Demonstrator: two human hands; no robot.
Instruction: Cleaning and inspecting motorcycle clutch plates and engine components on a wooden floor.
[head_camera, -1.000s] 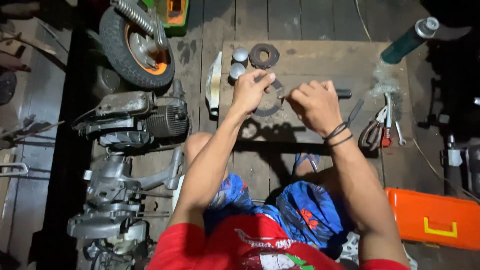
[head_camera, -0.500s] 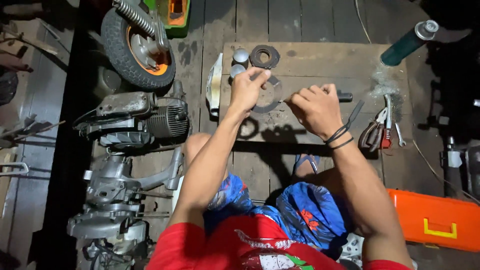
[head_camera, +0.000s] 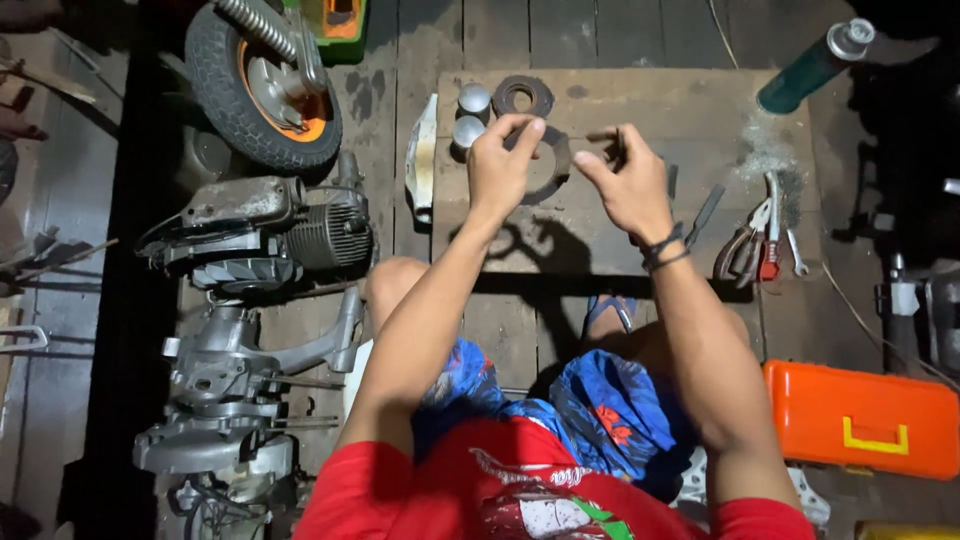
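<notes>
My left hand (head_camera: 503, 170) is raised over a wooden board (head_camera: 600, 235), with its fingertips pinched on the upper edge of a dark metal ring (head_camera: 553, 168). Just right of it, my right hand (head_camera: 628, 185) pinches a small dark part (head_camera: 603, 136) close to the ring's right side. A second, toothed dark ring (head_camera: 522, 96) lies at the board's far edge. Beside that ring stand two short silver cylinders (head_camera: 470, 112). My forearms hide part of the board.
Pliers (head_camera: 738, 250), a red-handled tool (head_camera: 769, 235) and a small wrench (head_camera: 796, 255) lie at the board's right. A green spray can (head_camera: 812, 68) is far right, an orange toolbox (head_camera: 860, 420) near right. A wheel (head_camera: 255, 85) and engine parts (head_camera: 262, 235) fill the left.
Both hands have lifted off the board and moved away from me. The dark ring rose with the left hand, and the right hand closed in beside it.
</notes>
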